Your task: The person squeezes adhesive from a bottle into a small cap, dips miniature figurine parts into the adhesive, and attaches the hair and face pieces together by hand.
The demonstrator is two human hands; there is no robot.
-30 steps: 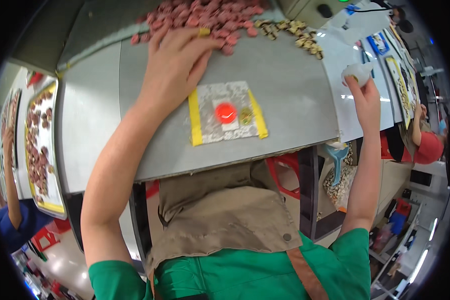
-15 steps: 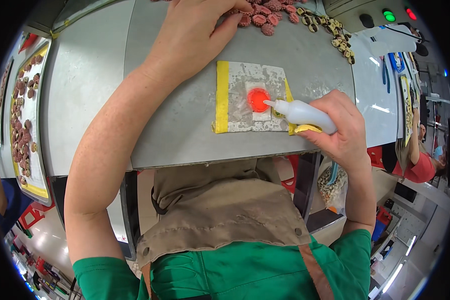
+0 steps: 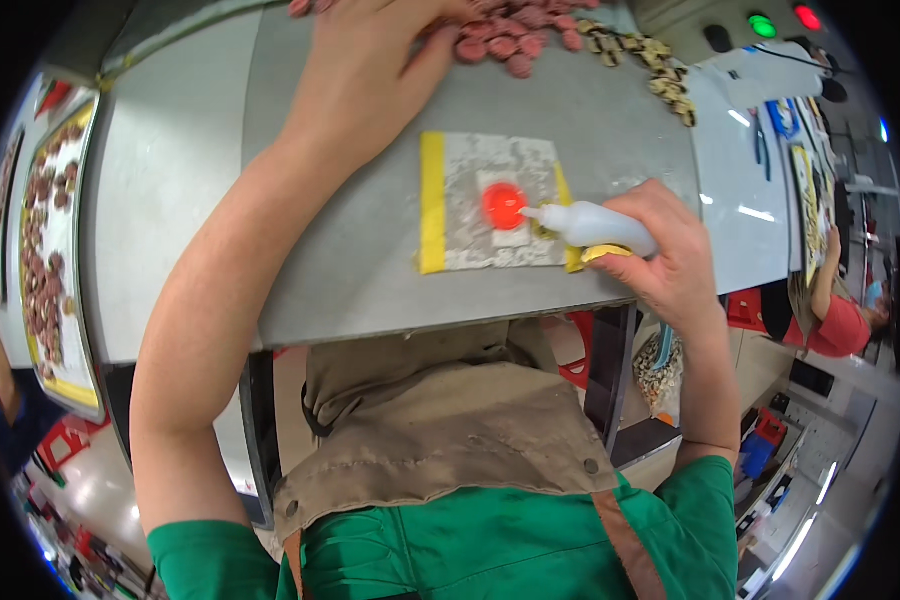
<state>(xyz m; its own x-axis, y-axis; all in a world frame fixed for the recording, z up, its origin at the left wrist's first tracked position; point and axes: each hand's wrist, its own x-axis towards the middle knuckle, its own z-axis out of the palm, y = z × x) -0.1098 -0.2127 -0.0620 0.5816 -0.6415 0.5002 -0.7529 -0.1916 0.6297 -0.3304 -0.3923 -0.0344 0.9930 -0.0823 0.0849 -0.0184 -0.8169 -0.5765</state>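
A translucent white squeeze bottle [image 3: 602, 226] with a narrow nozzle lies tilted in my right hand [image 3: 670, 250], closed around its body. Something yellow wraps a fingertip under the bottle. The nozzle tip points left, at the rim of a bright orange-red round disc [image 3: 505, 206]; I cannot tell whether they touch. Under the disc is a pale square board [image 3: 460, 245] with yellow tape along its sides. At the upper edge my left hand [image 3: 390, 50] reaches to a heap of pink scalloped pieces [image 3: 500, 45]. Its thumb and forefinger are apart; the other fingers are largely hidden.
Cream-and-dark pieces [image 3: 660, 75] lie right of the pink heap. A long tray [image 3: 85, 330] of small brownish pieces stands at the left. A box with lit green and red buttons [image 3: 670, 20] is at the back right. Co-workers [image 3: 835, 325] sit at both sides.
The view has shifted slightly, so the board and pieces sit a little further left. The bottle stays in my right hand beside the disc, and my left hand stays at the pink heap.
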